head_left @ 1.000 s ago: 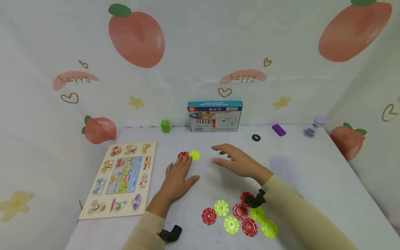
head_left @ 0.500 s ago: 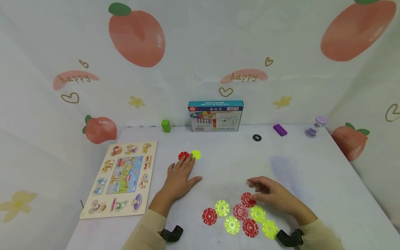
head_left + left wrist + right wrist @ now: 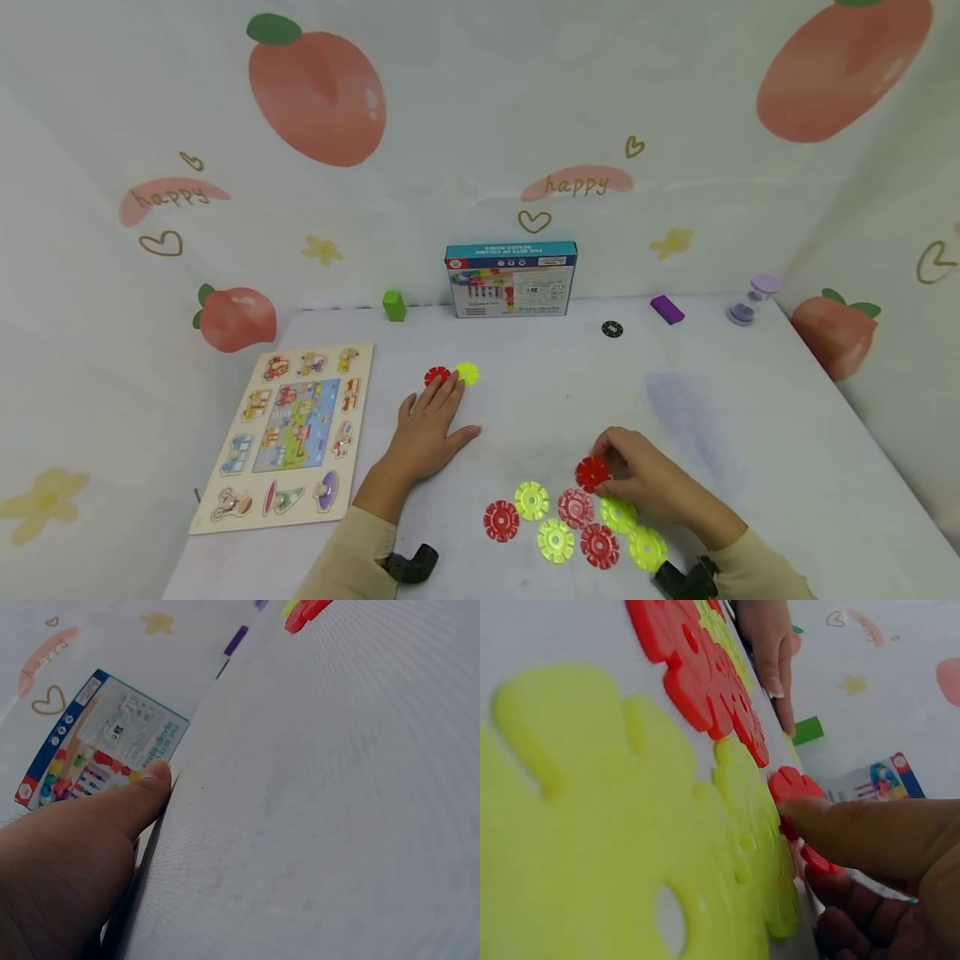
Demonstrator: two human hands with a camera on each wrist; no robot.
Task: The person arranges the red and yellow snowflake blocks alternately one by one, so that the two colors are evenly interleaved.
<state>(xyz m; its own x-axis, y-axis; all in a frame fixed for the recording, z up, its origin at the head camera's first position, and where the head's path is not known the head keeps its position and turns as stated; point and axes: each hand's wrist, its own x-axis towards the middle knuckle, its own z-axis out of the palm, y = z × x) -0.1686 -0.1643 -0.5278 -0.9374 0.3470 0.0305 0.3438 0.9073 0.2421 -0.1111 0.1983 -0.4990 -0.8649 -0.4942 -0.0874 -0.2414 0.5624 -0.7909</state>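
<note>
In the head view my right hand [image 3: 652,475] pinches a red notched plastic disc [image 3: 592,473] by its edge, at the back of a loose group of red and yellow-green discs. The right wrist view shows the thumb [image 3: 810,821] against that red disc, close above a yellow-green disc [image 3: 750,832]. My left hand [image 3: 423,433] lies flat on the table with its fingers spread. Its fingertips rest at a red disc [image 3: 437,375] and a yellow-green disc [image 3: 468,372], partly covering them. Only its thumb side shows in the left wrist view.
A wooden picture puzzle board [image 3: 345,483] lies at the left. Along the back stand a green block [image 3: 393,306], a cardboard box [image 3: 512,283] and an hourglass [image 3: 752,300]. A purple block [image 3: 667,309] and a black round chip [image 3: 612,329] lie at the back right.
My right hand has come back from the middle of the table toward the near group and taken hold of the rear red disc. My left hand has stayed by the two far discs.
</note>
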